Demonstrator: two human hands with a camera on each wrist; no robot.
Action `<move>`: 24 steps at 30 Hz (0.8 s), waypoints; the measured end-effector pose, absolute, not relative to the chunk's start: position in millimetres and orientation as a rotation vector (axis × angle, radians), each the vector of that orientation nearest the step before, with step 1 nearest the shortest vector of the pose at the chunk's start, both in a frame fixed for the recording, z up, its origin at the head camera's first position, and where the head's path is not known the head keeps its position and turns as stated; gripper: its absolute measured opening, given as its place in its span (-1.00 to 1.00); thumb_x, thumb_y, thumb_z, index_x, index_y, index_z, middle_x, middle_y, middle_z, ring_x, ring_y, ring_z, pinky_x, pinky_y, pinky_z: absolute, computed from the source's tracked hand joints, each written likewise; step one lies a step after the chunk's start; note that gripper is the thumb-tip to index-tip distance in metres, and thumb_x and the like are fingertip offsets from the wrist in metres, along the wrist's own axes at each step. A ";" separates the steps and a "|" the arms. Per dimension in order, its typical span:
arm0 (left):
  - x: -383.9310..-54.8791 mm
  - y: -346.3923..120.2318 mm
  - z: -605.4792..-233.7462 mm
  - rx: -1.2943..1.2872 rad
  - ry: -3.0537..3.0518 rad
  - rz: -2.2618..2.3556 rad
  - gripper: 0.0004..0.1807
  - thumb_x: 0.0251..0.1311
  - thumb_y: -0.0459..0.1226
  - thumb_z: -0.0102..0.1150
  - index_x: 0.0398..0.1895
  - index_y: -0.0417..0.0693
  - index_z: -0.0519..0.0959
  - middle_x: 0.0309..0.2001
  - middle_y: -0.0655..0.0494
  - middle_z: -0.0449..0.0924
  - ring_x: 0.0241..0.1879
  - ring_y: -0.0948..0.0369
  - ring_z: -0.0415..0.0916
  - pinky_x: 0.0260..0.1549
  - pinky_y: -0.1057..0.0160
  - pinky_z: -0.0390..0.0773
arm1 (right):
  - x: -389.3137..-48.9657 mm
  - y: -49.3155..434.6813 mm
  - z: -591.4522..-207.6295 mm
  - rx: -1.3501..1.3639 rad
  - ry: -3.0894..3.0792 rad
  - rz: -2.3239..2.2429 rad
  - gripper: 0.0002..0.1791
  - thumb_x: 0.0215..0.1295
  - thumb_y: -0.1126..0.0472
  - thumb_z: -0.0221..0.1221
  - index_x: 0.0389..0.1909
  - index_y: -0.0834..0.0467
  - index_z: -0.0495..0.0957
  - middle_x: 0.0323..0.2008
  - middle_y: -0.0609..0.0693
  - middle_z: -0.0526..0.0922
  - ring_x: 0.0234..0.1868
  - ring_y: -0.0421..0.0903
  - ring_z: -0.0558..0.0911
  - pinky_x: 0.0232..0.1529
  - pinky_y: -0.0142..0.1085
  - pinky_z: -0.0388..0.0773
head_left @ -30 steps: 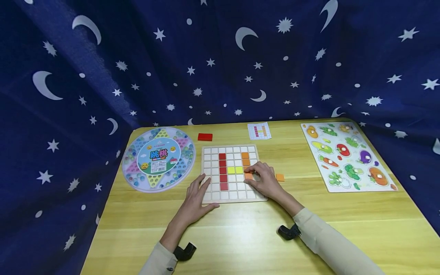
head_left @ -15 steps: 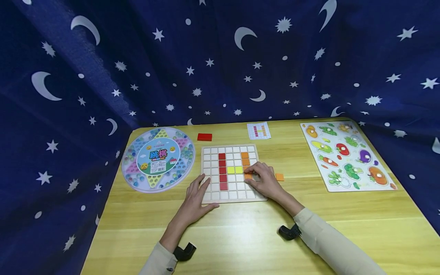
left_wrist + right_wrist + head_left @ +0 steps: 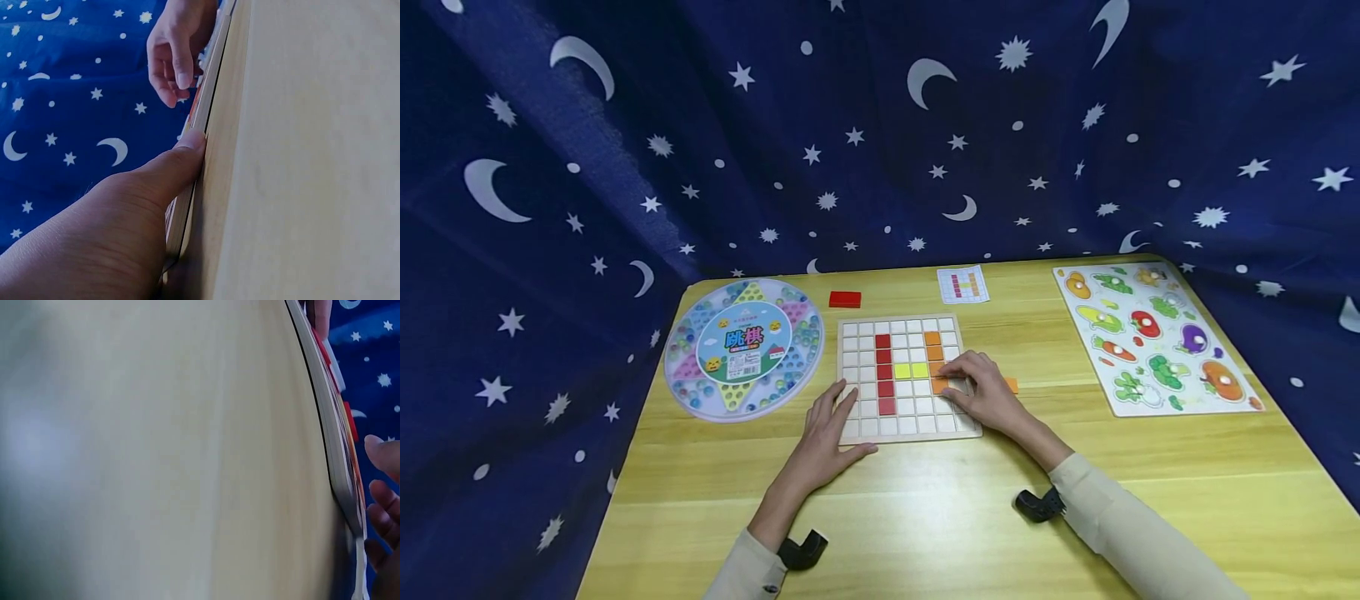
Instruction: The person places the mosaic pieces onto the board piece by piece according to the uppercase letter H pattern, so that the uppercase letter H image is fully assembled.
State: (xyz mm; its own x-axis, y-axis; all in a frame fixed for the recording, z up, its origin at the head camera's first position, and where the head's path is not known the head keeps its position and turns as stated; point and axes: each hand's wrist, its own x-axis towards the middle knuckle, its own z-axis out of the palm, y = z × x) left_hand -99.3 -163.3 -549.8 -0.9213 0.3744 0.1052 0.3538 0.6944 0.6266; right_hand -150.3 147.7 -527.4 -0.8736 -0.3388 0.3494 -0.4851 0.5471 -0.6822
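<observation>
A wooden grid board [image 3: 907, 426] of white squares lies on the table in the head view. On it stand a column of red tiles [image 3: 883, 372], two yellow tiles [image 3: 911, 371] and a column of orange tiles [image 3: 933, 346]. My left hand [image 3: 826, 437] rests at the board's left front corner; in the left wrist view its thumb [image 3: 181, 156] presses the front edge. Over the lower orange tiles, my right hand [image 3: 988, 396] has its fingers loosely bent and apart, holding nothing. Another orange tile [image 3: 1012, 385] lies right of the board, partly hidden behind that hand.
A red block [image 3: 845, 299] and a card [image 3: 962, 284] printed with a coloured tile pattern lie behind the board. To the left is a round marble game board [image 3: 746, 349]; to the right, a vegetable puzzle board [image 3: 1157, 337]. A starry curtain [image 3: 880, 150] hangs behind the table.
My right hand has come off the lower orange tile and shifted slightly right, now covering part of the loose orange tile. The left hand has stayed in place.
</observation>
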 end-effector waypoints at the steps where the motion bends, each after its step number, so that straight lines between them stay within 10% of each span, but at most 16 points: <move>1: -99.3 -163.4 -550.0 0.617 2.867 1.048 0.02 0.03 0.10 0.41 0.51 -0.02 0.15 0.53 -0.09 -0.06 0.46 -0.10 -0.02 0.32 -0.24 0.11 | -150.3 150.2 -526.7 0.700 -2.602 1.235 -0.67 0.03 0.31 0.45 -0.14 0.18 0.65 -0.17 0.02 0.65 -0.14 -0.04 0.47 -0.06 -0.22 0.24; 24: -98.9 -161.7 -549.1 0.615 2.880 1.038 0.03 0.01 0.09 0.43 0.50 -0.04 0.17 0.52 -0.12 -0.02 0.45 -0.10 -0.01 0.32 -0.24 0.10 | -138.6 243.4 -539.8 0.581 -2.658 1.071 -0.54 -0.04 0.34 0.47 -0.06 0.22 0.61 -0.12 0.06 0.59 -0.11 -0.13 0.42 -0.08 -0.34 0.28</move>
State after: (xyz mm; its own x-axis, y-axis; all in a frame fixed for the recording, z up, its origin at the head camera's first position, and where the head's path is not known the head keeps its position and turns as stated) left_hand -98.9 -161.7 -549.1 -0.9222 0.3698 0.1133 0.3570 0.7012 0.6172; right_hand -138.6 243.4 -539.8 -0.8985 -0.2779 0.3397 -0.4358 0.6568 -0.6154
